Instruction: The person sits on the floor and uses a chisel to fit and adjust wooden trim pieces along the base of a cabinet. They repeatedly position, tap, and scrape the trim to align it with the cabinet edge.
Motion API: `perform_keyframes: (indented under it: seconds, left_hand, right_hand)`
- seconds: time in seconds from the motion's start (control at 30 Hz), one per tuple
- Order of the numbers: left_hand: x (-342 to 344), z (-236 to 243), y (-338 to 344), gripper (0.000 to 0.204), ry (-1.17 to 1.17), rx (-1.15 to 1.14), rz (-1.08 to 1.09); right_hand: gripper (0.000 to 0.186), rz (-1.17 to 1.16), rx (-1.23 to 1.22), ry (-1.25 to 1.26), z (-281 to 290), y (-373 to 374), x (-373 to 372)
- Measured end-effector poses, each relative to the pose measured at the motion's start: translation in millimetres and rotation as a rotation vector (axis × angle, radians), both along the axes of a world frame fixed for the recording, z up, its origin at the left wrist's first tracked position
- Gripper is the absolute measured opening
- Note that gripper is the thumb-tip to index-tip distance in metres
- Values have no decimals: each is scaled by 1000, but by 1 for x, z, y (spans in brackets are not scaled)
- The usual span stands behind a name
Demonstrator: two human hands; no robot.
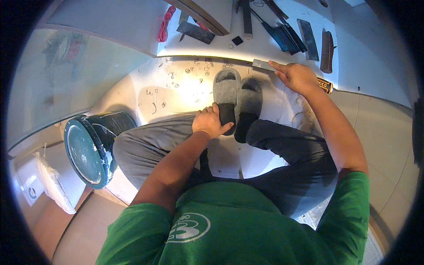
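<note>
Along the far side, a white shelf (216, 48) carries several hand tools, with a dark green bucket (90, 152) at the near left and grey slippers (226, 88) on the person's feet in the middle. The left hand (208, 121) lies on the left foot's black sock (226, 115), thumb apart from the fingers, though whether it grips cannot be told; farther right, the right hand (299, 77) is wrapped around a flat-bladed tool (263, 65) near the shelf's edge, blade pointing left, with small curled shavings (172, 76) scattered on the floor (152, 110) left of the slippers.
</note>
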State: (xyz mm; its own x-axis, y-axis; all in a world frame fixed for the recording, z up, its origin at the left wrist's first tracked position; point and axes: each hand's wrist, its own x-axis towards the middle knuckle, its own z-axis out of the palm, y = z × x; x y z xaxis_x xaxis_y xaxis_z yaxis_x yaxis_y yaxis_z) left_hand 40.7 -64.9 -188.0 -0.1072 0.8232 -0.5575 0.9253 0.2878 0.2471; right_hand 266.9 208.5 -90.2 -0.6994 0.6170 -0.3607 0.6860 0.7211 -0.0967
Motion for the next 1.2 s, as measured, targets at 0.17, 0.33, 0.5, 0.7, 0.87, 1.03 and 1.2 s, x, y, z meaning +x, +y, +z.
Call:
perform_keyframes:
  seconds: [0.17, 0.33, 0.5, 0.7, 0.87, 1.03, 1.2]
  left_hand:
    - [1, 2, 4, 108, -5, -41, -8]
    - [1, 1, 0, 110, -3, 10, -7]
    - [1, 0, 0, 110, 9, 8, -14]
    - [0, 0, -1, 111, -4, -5, -7]
    - [1, 2, 2, 111, 7, -14, -24]
    - [0, 0, 0, 111, 7, 10, -14]
    - [0, 0, 1, 111, -10, 18, -20]
  right_hand:
    - [44, -31, -40, -96, 6, 0, -1]
    - [44, -19, -18, -69, 5, 0, -1]
    - [44, -25, -16, -104, 2, 0, 1]
    - [43, -32, -33, -95, 5, 3, 0]
    - [43, 3, 38, 1, -7, -2, -8]
    - [42, -16, 1, -42, 3, -1, -10]
    - [43, 11, 49, -18, -4, -9, -22]
